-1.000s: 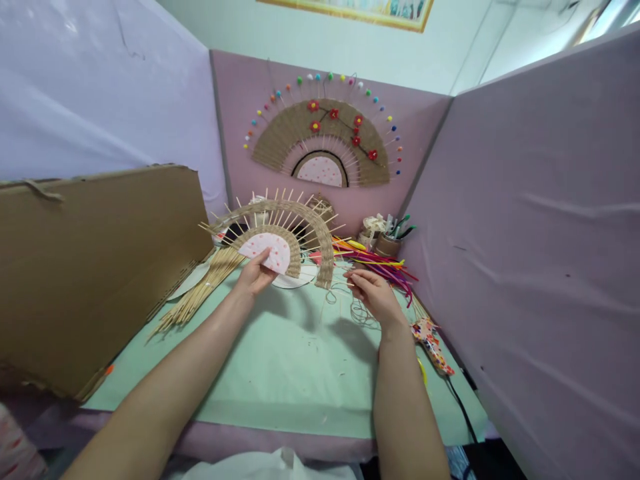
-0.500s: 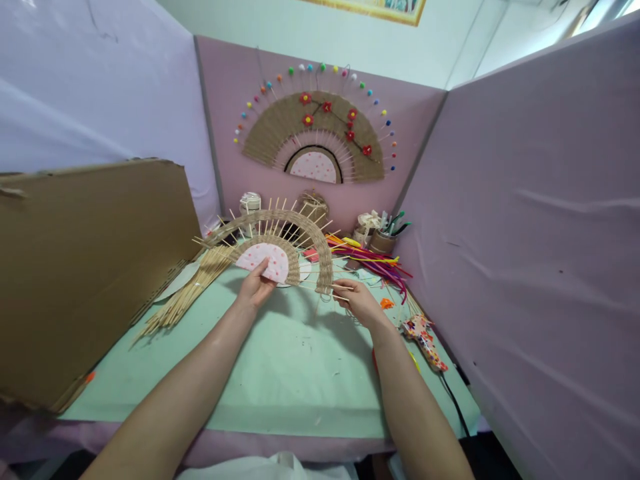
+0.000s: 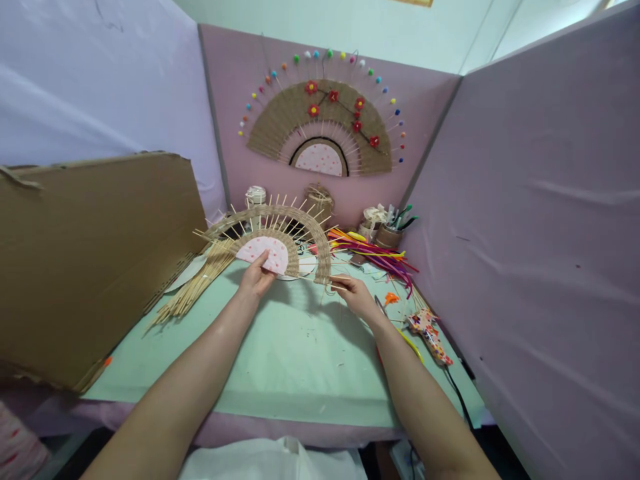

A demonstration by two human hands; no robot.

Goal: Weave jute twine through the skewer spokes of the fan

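Note:
A half-round woven fan (image 3: 320, 243) is held up over the table, with thin sticks spreading from a white, pink-spotted centre and two bands of brown twine woven across them. My left hand (image 3: 257, 277) grips it by the spotted centre, thumb on the front face. At its lower right end, my right hand (image 3: 353, 293) pinches the stick ends beside the outer woven band. Loose twine hangs there near my fingers. Behind the fan, part of a white round piece shows.
A finished fan (image 3: 320, 127) with pompoms hangs on the pink panel. Bundled sticks (image 3: 195, 287) lie left beside cardboard (image 3: 100, 267). To the right are pipe cleaners (image 3: 375, 253), a pen holder (image 3: 389, 235), yellow-handled scissors (image 3: 411, 343) and a spotted, corded glue gun (image 3: 430, 335).
The whole view has shifted slightly as my head moved. Both hands keep their hold on the fan, which stays in nearly the same place.

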